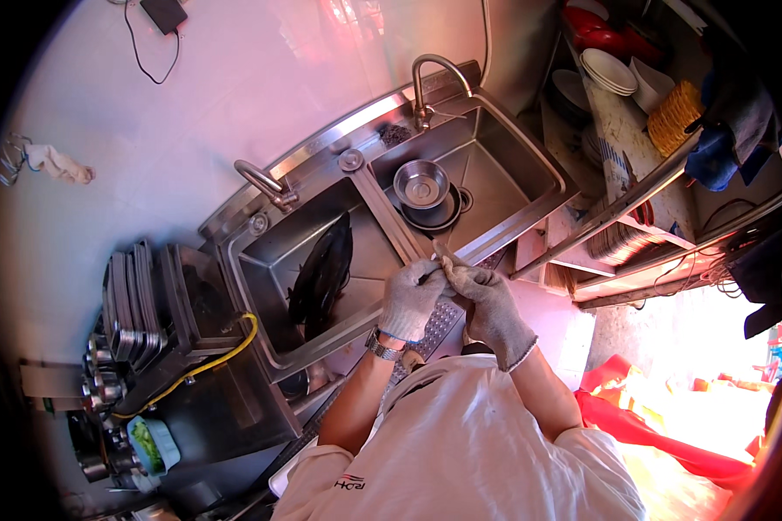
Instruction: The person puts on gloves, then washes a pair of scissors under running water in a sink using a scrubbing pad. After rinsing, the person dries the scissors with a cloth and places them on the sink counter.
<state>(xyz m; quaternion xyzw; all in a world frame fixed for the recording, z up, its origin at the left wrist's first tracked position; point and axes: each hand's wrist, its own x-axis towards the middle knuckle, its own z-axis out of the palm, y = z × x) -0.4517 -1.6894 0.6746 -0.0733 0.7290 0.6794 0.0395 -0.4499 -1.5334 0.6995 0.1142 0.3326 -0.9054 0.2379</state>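
My left hand [409, 296] and my right hand [485, 301] both wear grey knit work gloves. They meet at the fingertips above the front edge of the double steel sink [365, 317]. The fingers are bent, and whether anything is pinched between them is hidden. On my left wrist is a metal watch [384, 347]. Long black fish [324, 270], as far as the shape tells, lie in the left basin. In the right basin, a steel bowl [421, 184] rests partly over a dark round pan [438, 215].
Two faucets, the left [265, 185] and the right [423, 91], rise at the sink's back. Stacked metal trays [130, 303] and a yellow hose [221, 366] are on the left. Shelves at right hold white bowls [607, 70] and a woven basket [674, 117].
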